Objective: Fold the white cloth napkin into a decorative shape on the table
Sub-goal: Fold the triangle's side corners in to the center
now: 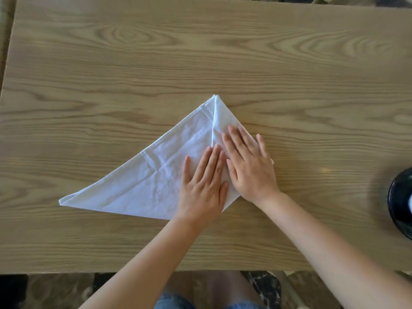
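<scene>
A white cloth napkin (142, 184) is laid flat on a light wooden desk (200, 63), toward its near half and slightly left of centre. The napkin is folded into a triangle whose long edge runs from a sharp corner at the left toward the near right, with its apex pointed away from the person. The right corner has been folded up over the triangle, so that a narrower flap is formed along the right side, its inner edge running down from the apex.

The left hand (204, 186) is spread flat, palm down, on the napkin near the lower right part of the triangle, with the fingers extended and nothing gripped. The right hand (249, 166) is likewise laid flat and wide on the folded flap, its fingers pointed away and to the left, and its little finger extended past the cloth's edge over the desk. The two hands are placed just beside each other, nearly touching.

A dark round object (401, 201) is partly seen at the right edge of the desk, well apart from the napkin; what it is cannot be told.
</scene>
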